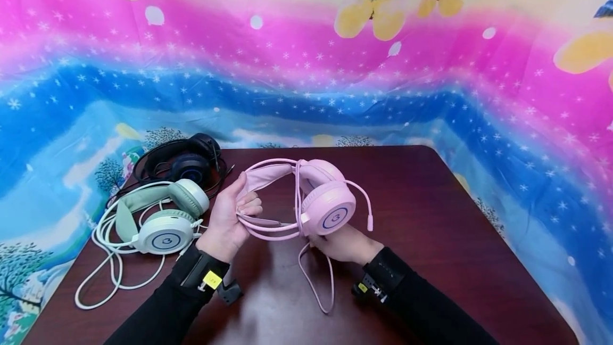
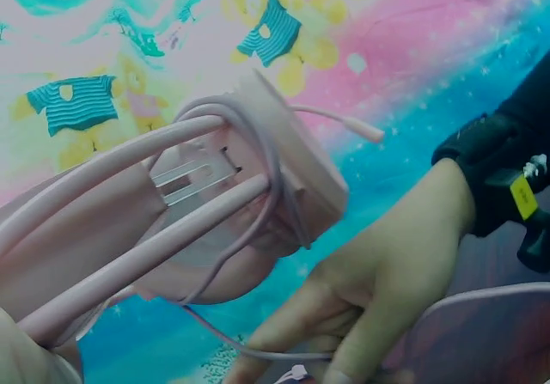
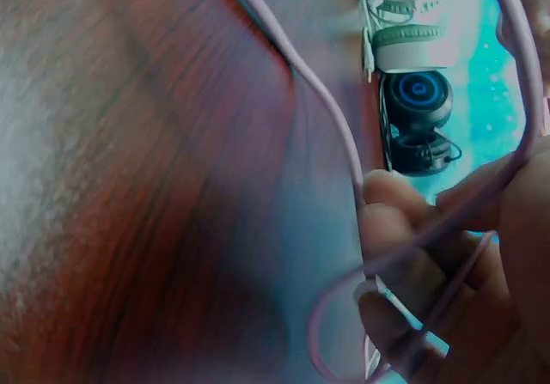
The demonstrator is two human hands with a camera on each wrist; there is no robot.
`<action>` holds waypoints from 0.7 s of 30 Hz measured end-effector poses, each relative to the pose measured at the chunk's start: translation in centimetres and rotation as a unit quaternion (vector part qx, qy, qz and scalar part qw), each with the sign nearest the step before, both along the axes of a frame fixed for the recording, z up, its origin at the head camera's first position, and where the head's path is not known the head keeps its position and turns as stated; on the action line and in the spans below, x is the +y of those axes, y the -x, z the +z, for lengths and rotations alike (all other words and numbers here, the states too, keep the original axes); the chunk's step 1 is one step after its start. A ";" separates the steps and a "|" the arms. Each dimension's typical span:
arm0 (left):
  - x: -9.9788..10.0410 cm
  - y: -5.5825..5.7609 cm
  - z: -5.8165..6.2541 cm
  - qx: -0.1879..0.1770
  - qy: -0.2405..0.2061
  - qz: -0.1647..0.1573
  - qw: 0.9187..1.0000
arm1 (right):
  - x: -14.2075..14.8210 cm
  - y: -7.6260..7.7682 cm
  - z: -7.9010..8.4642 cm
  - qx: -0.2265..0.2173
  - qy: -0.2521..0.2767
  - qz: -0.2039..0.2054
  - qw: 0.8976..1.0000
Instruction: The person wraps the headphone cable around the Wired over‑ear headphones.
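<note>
A pink headset [image 1: 330, 209] is held up over the table, its headband gripped by my left hand [image 1: 227, 222]. Its boom microphone [image 1: 370, 221] sticks out to the right. A pink cable [image 1: 298, 190] is wrapped around the band arms beside the earcups. Below the earcups, my right hand [image 1: 342, 244] pinches the loose part of that cable. The right wrist view shows the cable [image 3: 331, 113] running through the curled fingers [image 3: 391, 229]. A loop of it hangs toward the tabletop. In the left wrist view, the right hand's fingers point downward beside the headset.
On the left of the dark red table [image 1: 407, 190] lies a white and green headset [image 1: 167, 236] with its cable in loose loops. Behind it is a black headset [image 1: 191, 166]. A patterned cloth [image 1: 287, 68] hangs around the back and sides.
</note>
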State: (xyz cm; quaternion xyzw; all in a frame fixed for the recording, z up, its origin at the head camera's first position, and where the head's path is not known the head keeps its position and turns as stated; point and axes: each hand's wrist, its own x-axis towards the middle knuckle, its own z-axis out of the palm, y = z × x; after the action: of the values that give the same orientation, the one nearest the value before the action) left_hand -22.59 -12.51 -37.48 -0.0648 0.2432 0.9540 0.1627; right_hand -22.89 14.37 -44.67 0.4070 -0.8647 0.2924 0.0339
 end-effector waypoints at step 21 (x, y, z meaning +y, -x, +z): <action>-0.2 2.0 -0.9 0.046 0.110 0.138 0.983 | -1.6 -2.2 1.9 -0.125 -0.030 0.049 0.991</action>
State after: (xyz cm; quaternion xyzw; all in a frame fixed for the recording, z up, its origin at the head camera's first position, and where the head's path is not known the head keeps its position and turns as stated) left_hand -24.62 -12.67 -38.34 -0.0710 0.3425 0.9368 0.0100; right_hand -20.65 12.73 -42.81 0.4097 -0.8499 0.3157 -0.1010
